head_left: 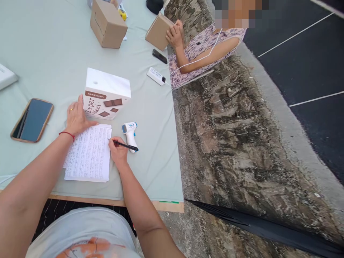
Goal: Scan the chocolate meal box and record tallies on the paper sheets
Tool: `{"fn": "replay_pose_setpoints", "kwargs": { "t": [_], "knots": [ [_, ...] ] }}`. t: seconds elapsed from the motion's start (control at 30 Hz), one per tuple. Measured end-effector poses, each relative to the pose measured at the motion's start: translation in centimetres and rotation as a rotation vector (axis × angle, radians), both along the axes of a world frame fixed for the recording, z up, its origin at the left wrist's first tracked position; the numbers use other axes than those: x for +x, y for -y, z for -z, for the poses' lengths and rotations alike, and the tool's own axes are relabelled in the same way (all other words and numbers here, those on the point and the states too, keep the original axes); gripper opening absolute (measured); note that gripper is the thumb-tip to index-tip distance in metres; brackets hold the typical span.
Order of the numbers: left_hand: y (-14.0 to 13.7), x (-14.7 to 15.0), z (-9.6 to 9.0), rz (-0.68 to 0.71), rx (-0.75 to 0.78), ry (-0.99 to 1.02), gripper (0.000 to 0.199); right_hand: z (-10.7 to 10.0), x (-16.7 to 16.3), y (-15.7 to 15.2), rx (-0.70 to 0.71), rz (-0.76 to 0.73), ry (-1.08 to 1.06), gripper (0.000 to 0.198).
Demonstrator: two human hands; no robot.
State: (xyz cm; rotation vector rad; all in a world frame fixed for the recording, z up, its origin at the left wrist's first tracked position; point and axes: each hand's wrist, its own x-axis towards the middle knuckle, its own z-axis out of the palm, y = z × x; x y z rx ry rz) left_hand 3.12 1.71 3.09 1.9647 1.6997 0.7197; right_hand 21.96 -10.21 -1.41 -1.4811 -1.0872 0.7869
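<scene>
My right hand [118, 152] is closed around a black pen [125, 145], its tip at the right edge of a stack of papers [88, 157] covered in small handwriting. My left hand [76, 115] lies with fingers stretched out along the left side of a white Super Meal box [106, 94], the thumb reaching over the top of the sheets. Whether those fingers press on the box I cannot tell. Just right of my pen hand lies a white and blue infrared thermometer [130, 136].
A phone [32, 120] in a brown case lies at the left. Two cardboard boxes [109, 25] are farther back, one under a co-worker's hands [176, 35]. A white device [156, 76] and a black object [159, 56] lie near the right table edge [177, 143].
</scene>
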Motion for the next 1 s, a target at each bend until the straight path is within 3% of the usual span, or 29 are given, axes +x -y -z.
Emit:
{"fn": "replay_pose_setpoints", "kwargs": {
  "t": [0.17,0.8,1.0],
  "knots": [
    [-0.14,-0.06,0.26,-0.011,0.004,-0.009,0.122,0.12,-0.12,-0.08,0.011,0.038,-0.074,0.032],
    [-0.15,-0.27,0.65,0.008,0.017,0.063,0.116,-0.02,-0.19,0.00,0.008,0.039,-0.032,0.030],
    [0.03,-0.09,-0.04,-0.010,-0.011,0.083,0.114,-0.04,-0.09,-0.06,0.007,0.054,-0.013,0.030]
  ]
}}
